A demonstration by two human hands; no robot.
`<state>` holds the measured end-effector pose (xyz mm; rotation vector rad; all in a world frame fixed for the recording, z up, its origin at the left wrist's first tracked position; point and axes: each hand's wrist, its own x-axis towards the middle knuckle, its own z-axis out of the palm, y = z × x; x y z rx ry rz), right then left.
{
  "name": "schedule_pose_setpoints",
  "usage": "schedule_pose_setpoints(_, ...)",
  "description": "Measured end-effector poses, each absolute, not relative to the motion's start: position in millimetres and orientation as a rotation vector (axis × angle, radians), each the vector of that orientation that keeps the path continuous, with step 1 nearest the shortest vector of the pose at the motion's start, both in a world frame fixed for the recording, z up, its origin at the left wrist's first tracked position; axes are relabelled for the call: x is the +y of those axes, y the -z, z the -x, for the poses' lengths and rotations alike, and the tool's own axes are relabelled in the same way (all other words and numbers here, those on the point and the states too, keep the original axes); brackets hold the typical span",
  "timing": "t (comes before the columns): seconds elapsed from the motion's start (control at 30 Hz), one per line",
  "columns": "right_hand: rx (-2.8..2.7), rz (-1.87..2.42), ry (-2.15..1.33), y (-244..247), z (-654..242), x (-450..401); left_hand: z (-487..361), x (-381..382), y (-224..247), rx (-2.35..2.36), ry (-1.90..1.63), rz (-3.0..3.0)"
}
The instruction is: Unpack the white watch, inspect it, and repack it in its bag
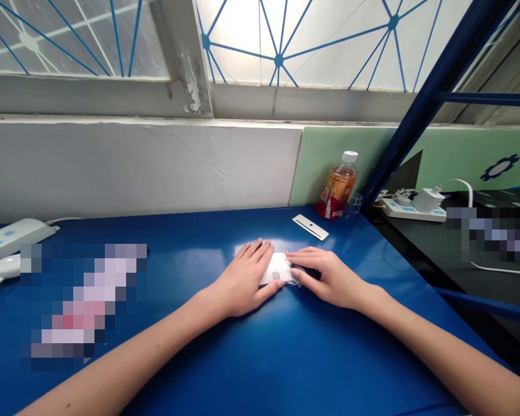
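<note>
White film-wrapped packet [279,263] lay on the blue tabletop [286,364], left hand [241,280] laid flat over one end, right hand [330,276] at the crinkled other (pinch unclear). Looked light, slippery; long edges seemed the best hold.

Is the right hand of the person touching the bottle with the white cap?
No, the right hand is at the edge of the white packet, and the bottle stands farther back, near the green panel.

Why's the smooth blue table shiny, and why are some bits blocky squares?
Head view: pale glare on the glossy blue table beside the bare left hand, probably light from the bright, blue-lined window; also head view: coarse pixel blocks hide details at left and right.
</note>
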<state>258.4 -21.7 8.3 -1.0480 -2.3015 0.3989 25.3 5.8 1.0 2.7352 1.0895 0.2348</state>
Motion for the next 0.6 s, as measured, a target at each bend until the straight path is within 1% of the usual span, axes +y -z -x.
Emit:
schedule_pose_setpoints(0.17,-2.538,1.081,0.029,-10.7,-249.1,-31.7,-26.2,5.6,0.6,1.089,-0.263,-2.752)
schedule_pose_setpoints(0.27,-2.601,1.114,0.177,-10.6,-242.4,-38.9,-26.3,5.2,1.0,1.081,-0.279,-2.764)
schedule_pose_setpoints(0.6,-2.630,1.260,0.124,-4.0,-236.6,-52.2,-26.8,5.7,1.5,1.095,-0.233,-2.780)
